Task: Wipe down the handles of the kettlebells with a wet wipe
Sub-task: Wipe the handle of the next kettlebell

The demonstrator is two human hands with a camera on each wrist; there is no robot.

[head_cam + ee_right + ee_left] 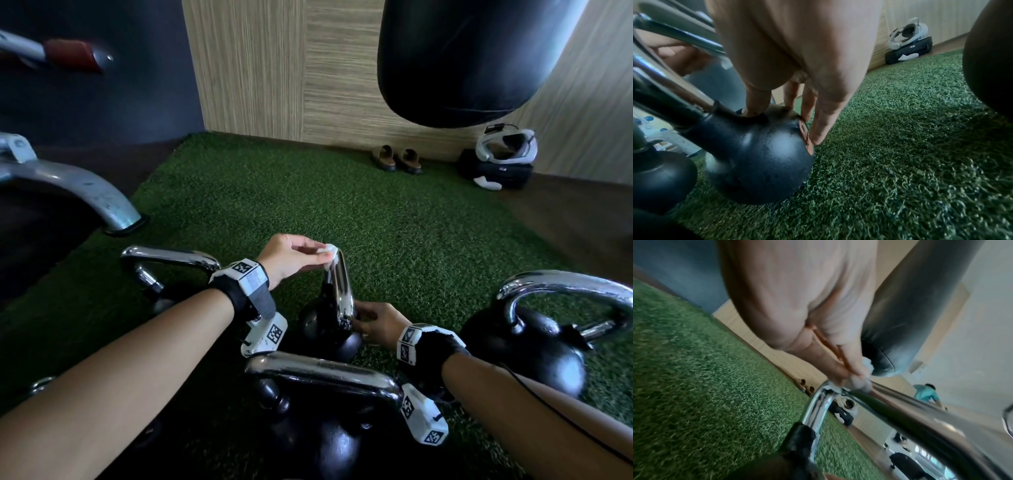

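Several black kettlebells with chrome handles stand on green turf. At the middle kettlebell [322, 329], my left hand [291, 257] pinches a small white wet wipe [329, 250] against the far top corner of its chrome handle [340, 291]. In the left wrist view the fingertips [844, 374] press the wipe [859, 383] onto the handle [920, 421]. My right hand [373, 325] holds the same kettlebell low on its right side. In the right wrist view, its thumb [754, 105] sits near the handle base. Its fingers [818, 129] lie on the ball [756, 162].
Other kettlebells stand close by: one at the left [171, 260], one nearest me [322, 373], one at the right [534, 346]. A black punching bag [472, 58] hangs ahead. A metal machine leg [85, 192] is on the left. Slippers [397, 159] and a headset on a case [503, 150] sit by the wall.
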